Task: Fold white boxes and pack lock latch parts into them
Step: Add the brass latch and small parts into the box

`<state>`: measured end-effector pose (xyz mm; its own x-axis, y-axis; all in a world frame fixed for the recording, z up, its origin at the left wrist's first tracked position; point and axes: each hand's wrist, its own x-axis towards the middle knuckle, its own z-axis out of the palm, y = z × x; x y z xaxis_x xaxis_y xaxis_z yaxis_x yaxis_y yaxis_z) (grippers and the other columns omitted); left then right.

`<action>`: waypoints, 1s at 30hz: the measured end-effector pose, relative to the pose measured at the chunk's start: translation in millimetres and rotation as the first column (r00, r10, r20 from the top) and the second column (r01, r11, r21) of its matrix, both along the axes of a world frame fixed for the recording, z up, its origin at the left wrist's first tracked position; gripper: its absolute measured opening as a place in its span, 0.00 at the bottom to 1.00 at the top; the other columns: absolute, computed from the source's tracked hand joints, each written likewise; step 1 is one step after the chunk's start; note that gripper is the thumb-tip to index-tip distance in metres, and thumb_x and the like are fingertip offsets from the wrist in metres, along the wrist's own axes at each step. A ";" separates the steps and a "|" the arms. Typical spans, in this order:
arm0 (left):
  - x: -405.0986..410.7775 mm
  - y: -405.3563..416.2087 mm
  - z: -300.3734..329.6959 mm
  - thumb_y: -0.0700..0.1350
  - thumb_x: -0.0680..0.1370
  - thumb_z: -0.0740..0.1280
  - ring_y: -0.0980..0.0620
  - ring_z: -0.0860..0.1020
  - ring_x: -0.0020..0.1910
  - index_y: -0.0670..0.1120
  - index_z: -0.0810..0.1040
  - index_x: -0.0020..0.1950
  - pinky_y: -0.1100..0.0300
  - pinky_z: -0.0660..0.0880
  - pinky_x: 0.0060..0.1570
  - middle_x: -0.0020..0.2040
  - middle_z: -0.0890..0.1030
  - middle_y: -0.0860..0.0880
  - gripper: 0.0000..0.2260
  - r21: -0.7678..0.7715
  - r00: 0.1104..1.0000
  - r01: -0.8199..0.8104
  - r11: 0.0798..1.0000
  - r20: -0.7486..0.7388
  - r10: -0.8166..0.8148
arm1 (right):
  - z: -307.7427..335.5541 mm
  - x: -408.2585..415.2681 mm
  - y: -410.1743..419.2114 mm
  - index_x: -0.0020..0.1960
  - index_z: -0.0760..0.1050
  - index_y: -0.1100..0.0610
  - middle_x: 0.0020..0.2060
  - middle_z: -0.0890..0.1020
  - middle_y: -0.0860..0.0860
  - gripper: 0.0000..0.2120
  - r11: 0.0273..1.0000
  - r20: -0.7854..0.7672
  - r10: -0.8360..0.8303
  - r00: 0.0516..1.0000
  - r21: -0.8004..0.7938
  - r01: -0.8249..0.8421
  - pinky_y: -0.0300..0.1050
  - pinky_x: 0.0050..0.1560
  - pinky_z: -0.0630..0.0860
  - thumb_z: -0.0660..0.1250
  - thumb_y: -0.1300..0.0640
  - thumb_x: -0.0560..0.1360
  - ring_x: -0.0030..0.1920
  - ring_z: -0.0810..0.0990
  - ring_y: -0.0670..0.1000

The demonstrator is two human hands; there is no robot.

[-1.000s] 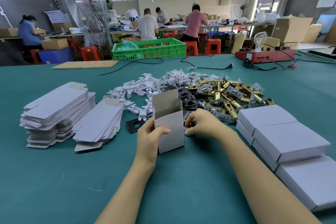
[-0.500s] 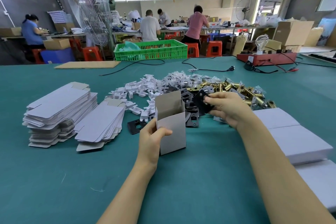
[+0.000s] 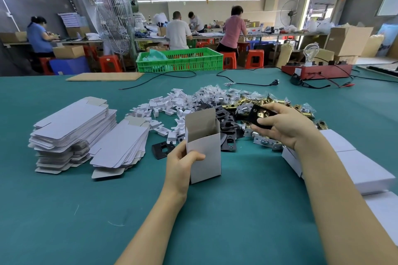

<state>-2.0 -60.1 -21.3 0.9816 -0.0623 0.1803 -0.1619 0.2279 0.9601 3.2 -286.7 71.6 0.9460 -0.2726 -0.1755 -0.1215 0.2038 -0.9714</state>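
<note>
Right hand (image 3: 286,129) now higher, pinching black plate (image 3: 258,116); left hand (image 3: 183,164) gripping open-topped white box (image 3: 204,153), interior unseen

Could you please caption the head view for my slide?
Left hand holds an upright open white cardboard box; right hand pinches a black metal plate.

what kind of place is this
Most likely a small factory packing floor. A long green table holds stacks of flat white box blanks and a heap of brass latch parts, and other workers sit at benches behind.
</note>
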 end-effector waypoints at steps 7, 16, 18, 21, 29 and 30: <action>-0.2 1.9 -1.4 0.46 0.58 0.69 0.50 0.74 0.40 0.39 0.74 0.41 0.57 0.71 0.39 0.39 0.79 0.48 0.16 0.018 0.999 0.036 0.999 -0.021 -0.036 | 16.3 -9.6 0.1 0.55 0.72 0.58 0.42 0.82 0.55 0.16 0.616 0.102 -0.034 0.994 -0.781 0.101 0.45 0.41 0.73 0.73 0.65 0.71 0.43 0.79 0.54; -4.8 -1.0 2.4 0.48 0.60 0.70 0.50 0.77 0.45 0.50 0.83 0.43 0.53 0.71 0.48 0.44 0.82 0.49 0.13 0.046 0.968 0.249 0.968 0.023 -0.250 | 53.2 -37.1 25.2 0.49 0.80 0.56 0.40 0.83 0.47 0.06 0.502 0.323 0.330 0.887 -0.856 0.125 0.41 0.45 0.77 0.68 0.64 0.76 0.40 0.80 0.43; -5.6 0.0 3.8 0.48 0.60 0.70 0.52 0.77 0.44 0.50 0.83 0.44 0.55 0.73 0.46 0.45 0.82 0.50 0.14 0.053 0.966 0.255 0.966 0.024 -0.256 | 61.7 -45.9 32.6 0.47 0.80 0.54 0.38 0.83 0.45 0.06 0.558 0.371 0.415 0.831 -0.825 0.089 0.34 0.42 0.76 0.68 0.64 0.76 0.38 0.80 0.40; -7.5 0.6 5.0 0.49 0.62 0.70 0.53 0.79 0.46 0.53 0.83 0.48 0.59 0.75 0.47 0.48 0.83 0.51 0.15 0.046 0.958 0.282 0.958 0.031 -0.284 | 66.2 -52.6 47.4 0.45 0.79 0.51 0.39 0.83 0.47 0.07 0.573 0.351 0.511 0.785 -0.820 -0.006 0.35 0.43 0.77 0.69 0.63 0.75 0.41 0.81 0.44; -9.3 0.4 8.5 0.50 0.61 0.71 0.52 0.79 0.45 0.53 0.84 0.46 0.56 0.74 0.48 0.46 0.83 0.50 0.14 0.015 0.962 0.273 0.962 -0.003 -0.273 | 45.9 -37.8 78.7 0.48 0.78 0.54 0.41 0.79 0.48 0.05 0.257 0.158 0.600 0.784 -0.966 -0.002 0.36 0.43 0.72 0.67 0.63 0.76 0.41 0.76 0.45; -9.4 0.5 8.9 0.50 0.61 0.71 0.52 0.79 0.45 0.53 0.84 0.46 0.57 0.74 0.46 0.45 0.83 0.50 0.14 0.015 0.962 0.273 0.962 -0.008 -0.273 | 43.6 -36.0 79.5 0.49 0.79 0.55 0.41 0.78 0.48 0.05 0.244 0.149 0.602 0.784 -0.970 -0.003 0.39 0.44 0.73 0.67 0.63 0.76 0.42 0.76 0.46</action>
